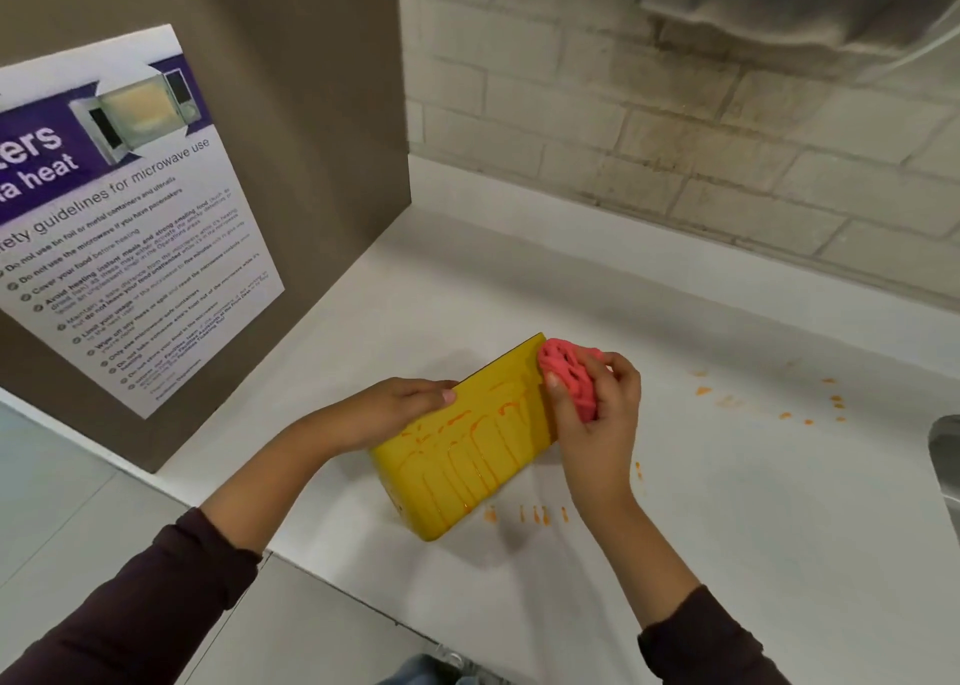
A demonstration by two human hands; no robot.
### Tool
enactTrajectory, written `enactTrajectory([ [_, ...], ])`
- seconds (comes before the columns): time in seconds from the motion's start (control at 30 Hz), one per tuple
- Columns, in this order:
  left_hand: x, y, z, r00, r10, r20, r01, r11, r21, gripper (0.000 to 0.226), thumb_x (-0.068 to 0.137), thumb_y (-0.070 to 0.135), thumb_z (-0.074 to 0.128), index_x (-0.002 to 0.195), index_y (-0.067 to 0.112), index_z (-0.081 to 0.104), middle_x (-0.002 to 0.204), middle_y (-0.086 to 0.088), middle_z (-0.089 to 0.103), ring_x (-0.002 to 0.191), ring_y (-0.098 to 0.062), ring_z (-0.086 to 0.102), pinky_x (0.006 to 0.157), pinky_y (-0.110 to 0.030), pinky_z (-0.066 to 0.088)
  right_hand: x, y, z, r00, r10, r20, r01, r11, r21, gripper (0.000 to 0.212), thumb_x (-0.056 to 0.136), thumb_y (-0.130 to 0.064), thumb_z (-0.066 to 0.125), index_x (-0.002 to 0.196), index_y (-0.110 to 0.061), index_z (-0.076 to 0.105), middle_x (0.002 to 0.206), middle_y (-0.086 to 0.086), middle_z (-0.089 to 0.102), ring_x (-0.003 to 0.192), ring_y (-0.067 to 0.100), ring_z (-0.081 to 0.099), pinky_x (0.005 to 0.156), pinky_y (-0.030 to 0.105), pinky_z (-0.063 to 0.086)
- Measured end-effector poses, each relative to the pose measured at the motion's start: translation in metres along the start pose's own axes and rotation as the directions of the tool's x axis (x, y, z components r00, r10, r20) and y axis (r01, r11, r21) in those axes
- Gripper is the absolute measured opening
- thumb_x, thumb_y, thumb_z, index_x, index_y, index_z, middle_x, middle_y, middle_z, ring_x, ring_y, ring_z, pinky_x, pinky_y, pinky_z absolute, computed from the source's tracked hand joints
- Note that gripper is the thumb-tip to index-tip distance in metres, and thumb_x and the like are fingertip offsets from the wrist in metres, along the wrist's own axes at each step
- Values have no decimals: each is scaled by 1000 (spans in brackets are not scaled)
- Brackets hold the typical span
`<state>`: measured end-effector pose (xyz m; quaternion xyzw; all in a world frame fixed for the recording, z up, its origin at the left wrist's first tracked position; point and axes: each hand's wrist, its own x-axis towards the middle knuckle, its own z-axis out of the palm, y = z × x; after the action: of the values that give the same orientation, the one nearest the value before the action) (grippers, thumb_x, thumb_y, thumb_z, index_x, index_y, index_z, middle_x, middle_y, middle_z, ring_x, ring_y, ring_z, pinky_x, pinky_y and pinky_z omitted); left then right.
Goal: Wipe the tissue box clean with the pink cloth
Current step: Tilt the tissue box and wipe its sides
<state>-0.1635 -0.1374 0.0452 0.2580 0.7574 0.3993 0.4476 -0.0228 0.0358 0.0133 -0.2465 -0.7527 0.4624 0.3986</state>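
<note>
Wiping is at the upper right end of the tissue box (pixel 441 497), held tilted at the counter (pixel 727 554), lower centre of frame. Right hand (pixel 597 419) fingers clamp the bunched pink cloth (pixel 563 378); left hand (pixel 405 406) fingers curl over the box's top edge. Hazard: wet orange streaks (pixel 462 424) may smear or drip, and hard strokes could dislodge the box.

I get one head-worn view, facing forward and down, close above the right hand (pixel 597 424) gripping the pink cloth (pixel 566 378); countertop (pixel 753 554) lies beyond.
</note>
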Motion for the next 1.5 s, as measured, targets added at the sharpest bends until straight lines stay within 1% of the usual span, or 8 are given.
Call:
enactTrajectory([
  [0.1, 2, -4, -3, 1000, -2, 7, 3, 999, -38, 20, 95, 34, 45, 106, 47, 57, 105, 13, 66, 95, 0, 63, 84, -19, 48, -2, 2, 2, 972, -181, 150, 212, 952, -223, 49, 81, -26, 59, 128, -13, 55, 127, 7, 45, 113, 18, 46, 96, 30, 39],
  [0.23, 2, -6, -3, 1000, 8, 19, -7, 998, -63, 21, 94, 35, 46, 100, 50, 59, 103, 18, 67, 98, -1, 63, 89, -23, 48, 5, 12, -13, 920, -261, 292, 376, 796, -474, 48, 86, -42, 51, 133, -31, 51, 135, 9, 45, 106, 24, 40, 93, 34, 29],
  [0.5, 3, -8, 8, 998, 48, -31, -51, 994, -94, 38, 93, 36, 47, 128, 24, 54, 125, 1, 62, 113, -15, 59, 103, -36, 43, -6, 19, -6, 928, -215, 304, 290, 929, -230, 43, 91, -25, 43, 134, -16, 46, 134, 22, 38, 123, 33, 40, 103, 49, 38],
  [0.73, 6, -12, 13, 997, 44, -56, -57, 959, -276, 30, 92, 28, 50, 121, 29, 56, 120, -1, 64, 107, -13, 62, 94, -29, 49, -2, 36, -39, 802, -356, 479, 503, 836, -221, 50, 82, -2, 56, 128, -17, 44, 131, 9, 35, 118, 26, 42, 99, 34, 40],
  [0.83, 7, -11, 12, 998, 47, -36, -56, 949, -311, 26, 92, 25, 50, 116, 33, 57, 115, 1, 66, 102, -8, 64, 84, -22, 50, 6, 35, -40, 830, -333, 448, 451, 873, -186, 45, 81, 1, 57, 123, -13, 49, 126, 16, 41, 115, 21, 44, 97, 34, 42],
  [1.0, 8, -10, 14, 999, 39, -35, -48, 952, -302, 33, 91, 26, 52, 124, 25, 56, 119, 0, 64, 109, -16, 61, 98, -34, 46, 12, 14, -10, 943, -206, 260, 259, 947, -192, 39, 91, -19, 49, 129, -11, 51, 123, 2, 40, 113, -4, 39, 99, 10, 32],
  [1.3, 6, -12, 11, 998, 43, -35, -51, 962, -267, 21, 80, 44, 55, 99, 45, 64, 104, 14, 69, 101, -8, 66, 86, -28, 51, 6, 22, -32, 792, -362, 492, 495, 852, -170, 40, 88, -14, 49, 128, -19, 46, 122, 4, 37, 106, 14, 45, 91, 16, 38],
  [1.5, 7, -11, 10, 998, 66, 11, -60, 953, -296, 35, 70, 47, 58, 104, 40, 64, 115, 4, 67, 110, -18, 63, 98, -37, 47, 10, 14, -20, 898, -225, 377, 309, 934, -180, 42, 86, -4, 48, 127, -11, 55, 120, 10, 43, 110, 0, 41, 96, 8, 33],
])
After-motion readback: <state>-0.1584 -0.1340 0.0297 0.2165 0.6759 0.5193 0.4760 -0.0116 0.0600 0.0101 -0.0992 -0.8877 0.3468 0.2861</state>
